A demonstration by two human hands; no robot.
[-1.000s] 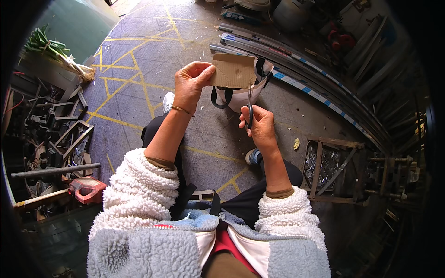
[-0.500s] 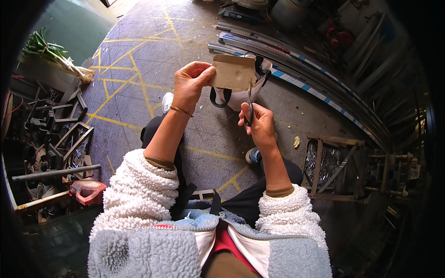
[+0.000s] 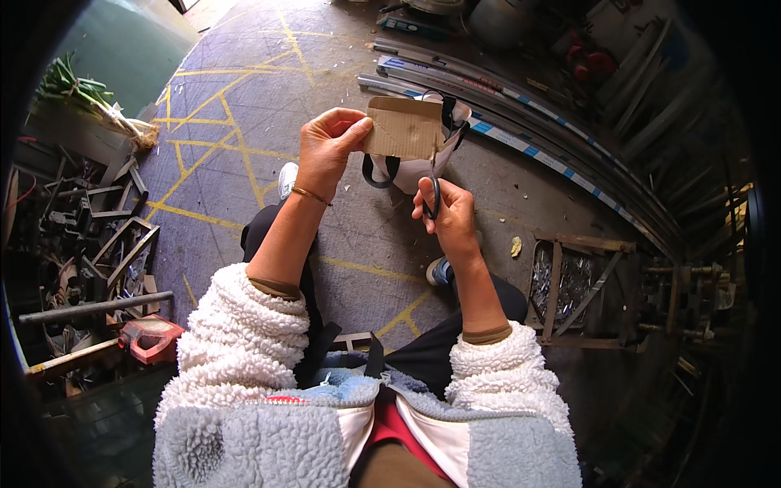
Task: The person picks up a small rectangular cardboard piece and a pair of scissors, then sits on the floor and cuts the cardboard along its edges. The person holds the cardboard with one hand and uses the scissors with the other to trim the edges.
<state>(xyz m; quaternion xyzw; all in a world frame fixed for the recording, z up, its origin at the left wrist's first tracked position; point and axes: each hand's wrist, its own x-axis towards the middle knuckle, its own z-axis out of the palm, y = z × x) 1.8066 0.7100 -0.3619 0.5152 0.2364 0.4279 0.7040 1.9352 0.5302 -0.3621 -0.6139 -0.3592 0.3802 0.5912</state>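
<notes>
Between thumb and fingers, my left hand (image 3: 329,150) pinches the left edge of a piece of brown cardboard (image 3: 403,128), which has a folded strip along its top. My right hand (image 3: 450,213) grips a pair of scissors (image 3: 434,195) by the dark handles. The blades point up and meet the cardboard near its lower right edge; whether they are parted there is too small to tell. Behind and below the cardboard stands a white bag (image 3: 415,172) with dark handles, partly hidden by it.
Long metal profiles (image 3: 521,140) lie on the floor at the far right. A metal frame with shiny scraps (image 3: 553,281) stands at the right. Leafy green stalks (image 3: 77,93), metal frames (image 3: 130,252) and a red plastic container (image 3: 153,337) are at the left. Yellow lines cross the floor.
The whole view has shifted slightly, so everything sits a little further left. Both hands keep their holds on the cardboard and scissors, with the blades still at its right side.
</notes>
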